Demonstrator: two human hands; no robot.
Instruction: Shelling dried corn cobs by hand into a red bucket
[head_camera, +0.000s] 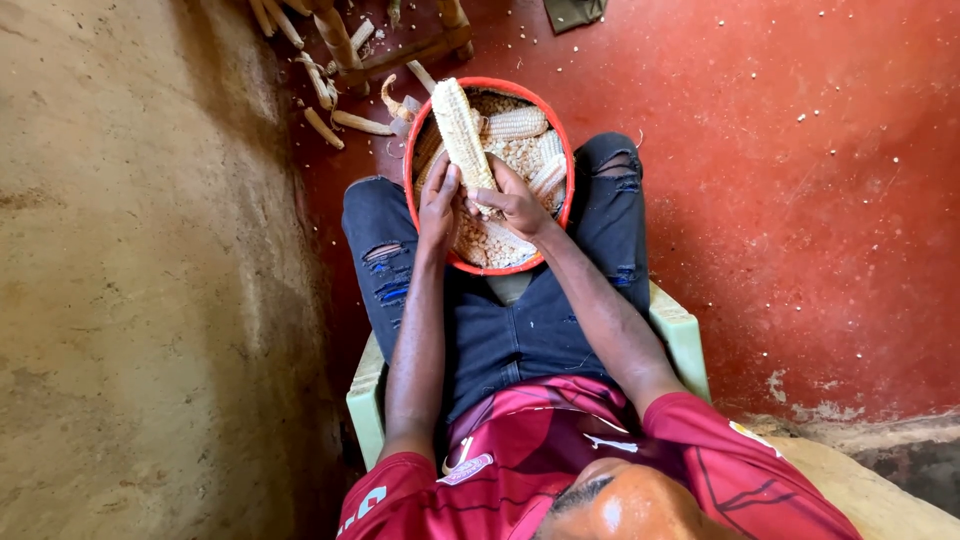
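while the left hand (438, 205) and right hand (512, 203) both grip the pale maize cob (462, 132) over the red basin (416, 150), the thumbs would best push kernels downward into it.

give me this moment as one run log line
left hand: grips corn cob | right hand: on cob's lower end | cob over red basin of kernels
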